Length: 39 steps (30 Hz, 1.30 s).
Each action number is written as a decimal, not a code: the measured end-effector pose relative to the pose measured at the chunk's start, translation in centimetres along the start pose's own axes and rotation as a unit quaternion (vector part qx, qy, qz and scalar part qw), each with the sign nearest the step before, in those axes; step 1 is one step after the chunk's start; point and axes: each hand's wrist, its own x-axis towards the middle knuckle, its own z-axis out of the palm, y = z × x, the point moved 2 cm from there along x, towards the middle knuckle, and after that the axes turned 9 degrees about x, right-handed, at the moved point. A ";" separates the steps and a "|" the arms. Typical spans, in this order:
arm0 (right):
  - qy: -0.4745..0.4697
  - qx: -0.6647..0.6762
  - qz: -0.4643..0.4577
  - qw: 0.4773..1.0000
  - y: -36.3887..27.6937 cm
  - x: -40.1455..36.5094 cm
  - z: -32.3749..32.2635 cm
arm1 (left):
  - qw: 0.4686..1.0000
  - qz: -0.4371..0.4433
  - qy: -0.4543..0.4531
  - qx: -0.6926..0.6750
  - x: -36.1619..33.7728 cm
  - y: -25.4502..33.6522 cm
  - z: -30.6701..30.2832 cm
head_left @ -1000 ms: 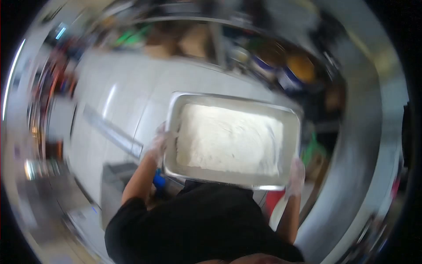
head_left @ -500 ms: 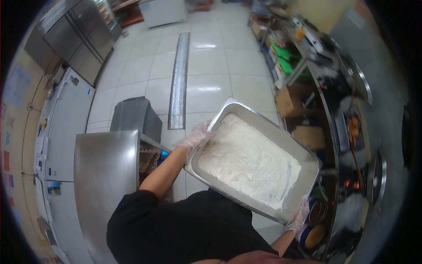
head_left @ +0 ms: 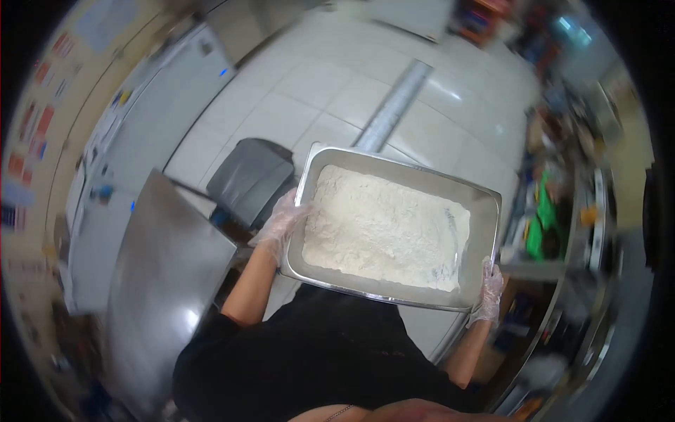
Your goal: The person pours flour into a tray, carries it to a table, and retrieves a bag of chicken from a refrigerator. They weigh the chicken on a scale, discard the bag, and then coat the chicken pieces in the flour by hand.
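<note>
A deep rectangular steel pan [head_left: 485,218] is held in front of my body, over the tiled floor. White flour [head_left: 387,228] covers most of its bottom, with a thin patch near the right end. My left hand [head_left: 283,224], in a clear plastic glove, grips the pan's left end. At the opposite end, my right hand [head_left: 489,295], gloved the same way, is closed on the rim near the front corner. The undersides of both grips are hidden by the pan.
To the left stand a steel table [head_left: 162,260], a grey bin [head_left: 253,179] and a white fridge [head_left: 155,141]. A floor drain [head_left: 394,105] runs beyond the pan. Cluttered shelves with green bags [head_left: 541,221] and a counter line the right side.
My view and body have turned left. The pan now lies more level across the view, its right end swung away from the counter. Both hands keep their hold.
</note>
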 end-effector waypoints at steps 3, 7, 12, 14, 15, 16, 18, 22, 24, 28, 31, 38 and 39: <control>-0.078 -0.044 -0.078 0.993 -10.6 10.1 7.1 | 0.993 -0.064 0.068 -0.069 3.5 2.8 -3.2; -0.179 -0.106 -0.166 0.964 -19.0 21.1 17.4 | 0.984 -0.055 0.119 -0.121 12.5 2.1 -7.2; -0.195 0.023 -0.129 0.972 -20.7 30.1 29.0 | 0.966 -0.028 0.201 -0.162 21.4 3.1 -10.3; -0.206 0.021 -0.135 0.969 -23.0 34.0 31.9 | 0.985 -0.043 0.162 -0.043 25.6 4.8 -10.7; -0.203 0.022 -0.124 0.971 -24.1 35.8 33.5 | 0.983 -0.049 0.172 -0.048 27.0 6.7 -10.8; -0.213 0.021 -0.127 0.968 -25.1 38.0 34.7 | 0.975 -0.035 0.184 -0.116 28.2 9.1 -10.7; -0.251 0.064 -0.144 0.955 -32.4 40.1 41.5 | 0.961 -0.025 0.198 -0.190 35.6 11.6 -16.7; -0.283 0.048 -0.085 0.954 -40.9 46.8 51.5 | 0.964 0.001 0.222 -0.145 46.6 13.0 -20.0; -0.311 0.021 -0.074 0.947 -47.0 48.7 58.8 | 0.956 -0.013 0.252 -0.149 51.6 13.7 -22.2; -0.343 -0.001 -0.145 0.928 -58.5 54.1 77.0 | 0.904 -0.053 0.294 -0.304 61.3 14.0 -28.5; -0.400 -0.061 -0.204 0.892 -69.2 52.9 88.8 | 0.853 -0.014 0.418 -0.311 64.2 12.1 -33.2; -0.552 -0.209 -0.412 0.694 -87.4 46.7 120.2 | 0.685 -0.162 0.577 -0.415 64.5 14.6 -43.7; -0.591 -0.168 -0.413 0.673 -89.5 44.2 123.9 | 0.665 -0.167 0.603 -0.408 65.2 13.9 -45.5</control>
